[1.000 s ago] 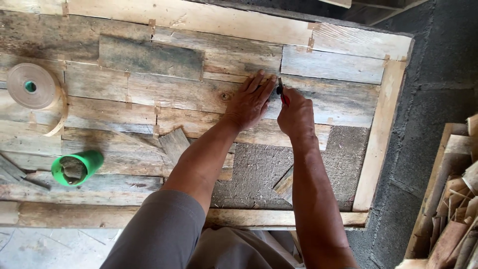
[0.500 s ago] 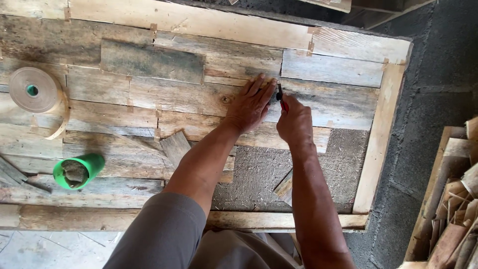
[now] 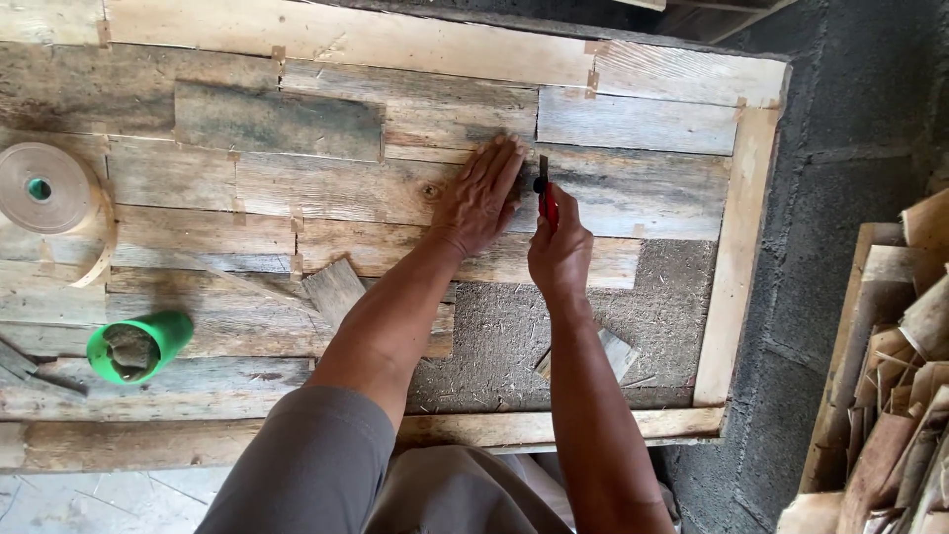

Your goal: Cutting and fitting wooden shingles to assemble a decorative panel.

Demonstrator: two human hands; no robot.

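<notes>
A framed panel [image 3: 736,247] lies flat, mostly covered with weathered grey wood strips. My left hand [image 3: 481,198] presses flat, fingers spread, on one strip [image 3: 326,188] in the middle row. Just to its right, my right hand [image 3: 559,249] grips a red utility knife [image 3: 547,198], its blade on the joint between that strip and the grey strip [image 3: 633,193] to the right. Bare rough backing board [image 3: 593,307] shows at the panel's lower right.
A roll of brown paper tape [image 3: 44,188] lies at the left edge. A green cup [image 3: 136,346] lies on its side lower left. Loose wood offcuts [image 3: 334,289] rest on the panel; one small piece [image 3: 613,351] sits on the backing. Stacked wood scraps [image 3: 890,396] stand at the right.
My right hand with the knife has drawn slightly toward me along the joint. The left hand stays pressed on the strip. The view has shifted a little.
</notes>
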